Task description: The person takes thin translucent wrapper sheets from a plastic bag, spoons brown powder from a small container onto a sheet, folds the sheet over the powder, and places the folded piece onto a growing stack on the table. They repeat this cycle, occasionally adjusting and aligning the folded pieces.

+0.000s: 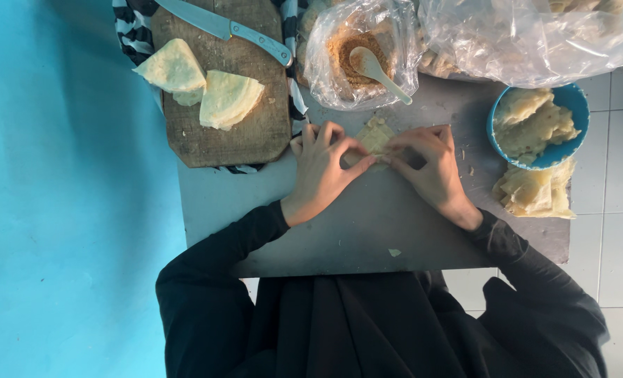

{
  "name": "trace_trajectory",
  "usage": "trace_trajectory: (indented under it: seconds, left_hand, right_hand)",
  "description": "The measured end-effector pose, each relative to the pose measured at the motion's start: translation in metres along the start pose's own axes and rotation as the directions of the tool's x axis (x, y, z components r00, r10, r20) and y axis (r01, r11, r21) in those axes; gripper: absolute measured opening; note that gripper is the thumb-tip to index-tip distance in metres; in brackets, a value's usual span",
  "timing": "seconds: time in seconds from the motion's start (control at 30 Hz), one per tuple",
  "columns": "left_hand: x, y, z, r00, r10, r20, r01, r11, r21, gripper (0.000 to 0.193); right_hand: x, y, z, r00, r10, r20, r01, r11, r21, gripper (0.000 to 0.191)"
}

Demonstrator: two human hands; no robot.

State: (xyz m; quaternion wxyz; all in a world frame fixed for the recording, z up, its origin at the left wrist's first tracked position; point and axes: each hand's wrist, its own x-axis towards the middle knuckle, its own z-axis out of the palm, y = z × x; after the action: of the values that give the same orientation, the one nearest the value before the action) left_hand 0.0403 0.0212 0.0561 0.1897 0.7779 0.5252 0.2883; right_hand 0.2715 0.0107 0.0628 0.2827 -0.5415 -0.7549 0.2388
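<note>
Pale yellow pastry wrapper [374, 138], one small thin piece, is lying on the grey flat work board [367, 231], just below the clear plastic bag of brown crumbly filling [357, 52]. Both hands are meeting over it: the left hand [320, 171] is pinching its near edge between thumb and fingertips, and the right hand [430, 168] is closing its fingertips on the opposite edge, so neither hand is gripping anything else. One pale plastic spoon [374, 68] is resting in the filling bag. Two folded pale wrapper stacks [199, 84] are sitting on one brown wooden cutting board [220, 133], beside one steel knife with a grey handle [227, 28]. One blue round bowl [574, 98] is holding folded pastry pieces, their number too crowded to count, and one loose heap of similar pieces [535, 192] is lying just beside it. One large clear plastic bag [528, 35] is being cut off by the upper edge, its contents hard to make out. A striped black-and-white cloth [126, 28] is showing only at the cutting board's edges. Much of the wrapper is hidden under the fingers.
</note>
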Motion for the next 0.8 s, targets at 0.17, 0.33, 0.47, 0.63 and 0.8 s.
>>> trace_trajectory:
  seconds: [0.17, 0.33, 0.47, 0.63, 0.8]
  left_hand:
    - [-0.001, -0.008, 0.003, 0.984, 0.170, -0.045, -0.171, 0.985, -0.011, 0.022]
    - [-0.007, -0.015, 0.005, 0.910, 0.409, -0.067, -0.393, 0.903, 0.176, 0.020]
    - [-0.007, -0.017, 0.005, 0.888, 0.456, -0.055, -0.435, 0.873, 0.219, 0.021]
    - [0.004, -0.013, 0.002, 0.929, 0.366, -0.055, -0.356, 0.924, 0.139, 0.017]
    - [0.015, -0.008, -0.002, 0.966, 0.253, -0.047, -0.252, 0.967, 0.018, 0.018]
  right_hand:
    - [-0.005, -0.005, 0.003, 0.975, -0.221, -0.024, 0.207, 0.942, -0.266, 0.028]
    - [-0.007, -0.013, -0.002, 0.956, -0.292, 0.010, 0.278, 0.900, -0.337, 0.032]
    - [0.000, -0.015, -0.003, 0.952, -0.307, -0.004, 0.286, 0.892, -0.351, 0.027]
    - [0.013, -0.014, -0.008, 0.969, -0.246, -0.020, 0.236, 0.946, -0.222, 0.021]
    - [0.022, -0.016, -0.015, 0.973, -0.229, 0.024, 0.229, 0.946, -0.229, 0.019]
